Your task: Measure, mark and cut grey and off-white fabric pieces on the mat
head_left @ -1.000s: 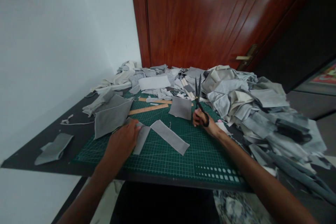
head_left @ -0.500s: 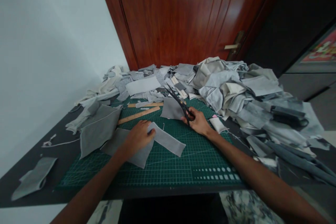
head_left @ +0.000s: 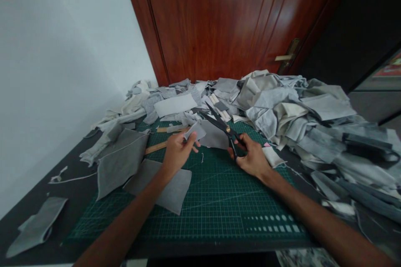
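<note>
My left hand (head_left: 180,150) is closed on a small grey fabric strip (head_left: 196,130), lifted above the mat and seen foreshortened. My right hand (head_left: 252,156) grips black scissors (head_left: 228,129) by the handles; their blades are parted and point to the upper left. Behind the scissors, a grey fabric piece (head_left: 214,134) lies on the green cutting mat (head_left: 219,208). Another flat grey fabric piece (head_left: 175,192) rests on the mat near my left forearm, which covers part of it. A short bit of thread (head_left: 202,158) lies between my hands.
Heaped grey and cream fabric scraps (head_left: 269,96) run along the back and right. A larger grey cloth (head_left: 120,160) and a partly covered wooden ruler (head_left: 156,147) are at left. A folded grey cloth (head_left: 40,225) sits near the table's left edge. A small white pouch (head_left: 273,156) is right.
My left hand has raised the fabric strip off the mat and moved it up and right, nearer the scissors. The scissors' blades have opened wider. The view has shifted slightly.
</note>
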A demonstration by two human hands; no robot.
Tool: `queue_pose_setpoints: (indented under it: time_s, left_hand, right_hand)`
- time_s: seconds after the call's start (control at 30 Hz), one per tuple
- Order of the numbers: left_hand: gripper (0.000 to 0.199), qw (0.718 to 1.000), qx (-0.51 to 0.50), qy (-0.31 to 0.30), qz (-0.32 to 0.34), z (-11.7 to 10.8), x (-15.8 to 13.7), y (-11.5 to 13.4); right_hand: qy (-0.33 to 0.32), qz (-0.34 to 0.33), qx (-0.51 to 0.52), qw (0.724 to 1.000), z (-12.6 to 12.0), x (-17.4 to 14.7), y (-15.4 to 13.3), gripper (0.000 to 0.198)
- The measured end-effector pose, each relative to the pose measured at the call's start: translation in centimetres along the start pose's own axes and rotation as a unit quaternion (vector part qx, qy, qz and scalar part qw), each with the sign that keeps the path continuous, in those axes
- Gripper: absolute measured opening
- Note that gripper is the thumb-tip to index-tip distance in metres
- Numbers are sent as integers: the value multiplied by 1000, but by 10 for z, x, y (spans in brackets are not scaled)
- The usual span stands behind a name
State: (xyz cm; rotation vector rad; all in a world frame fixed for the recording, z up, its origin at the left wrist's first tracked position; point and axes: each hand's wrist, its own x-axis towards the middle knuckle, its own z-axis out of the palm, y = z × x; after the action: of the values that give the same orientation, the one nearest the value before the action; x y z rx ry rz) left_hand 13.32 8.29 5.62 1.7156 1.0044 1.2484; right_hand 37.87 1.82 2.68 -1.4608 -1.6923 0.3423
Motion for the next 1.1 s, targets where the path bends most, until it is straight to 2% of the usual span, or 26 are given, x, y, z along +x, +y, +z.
queue_pose_setpoints:
  time_s: [0.17, 0.33, 0.53, 0.63, 0.73, 0.87, 1.1]
  left_hand:
    - [34, 998, -51, -20, 15, 1, -13, 9]
    - [36, 998, -57, -2, 31, 2, -19, 12]
    - [38, 989, -141, -38, -15, 5, -24, 9]
    - [39, 987, -153, -4, -52, 9, -25, 7]
    - [40, 987, -150, 22, -58, 11, -25, 5]
    - [36, 988, -147, 25, -44, 11, -24, 6]
    - [34, 978, -206, 8, -41, 17, -28, 6]
  right_hand:
    - [-30, -26, -55, 998, 4, -8, 0, 30]
    - [-32, -57, -89, 994, 4, -10, 4, 29]
    - [-24, -79, -119, 989, 1, -9, 7, 27]
    - [-24, -93, -129, 987, -1, -8, 7, 28]
    - [-23, -110, -139, 984, -1, -8, 7, 29]
    - [-15, -113, -154, 982, 0, -8, 8, 29]
    - [0, -132, -173, 976, -3, -8, 6, 27]
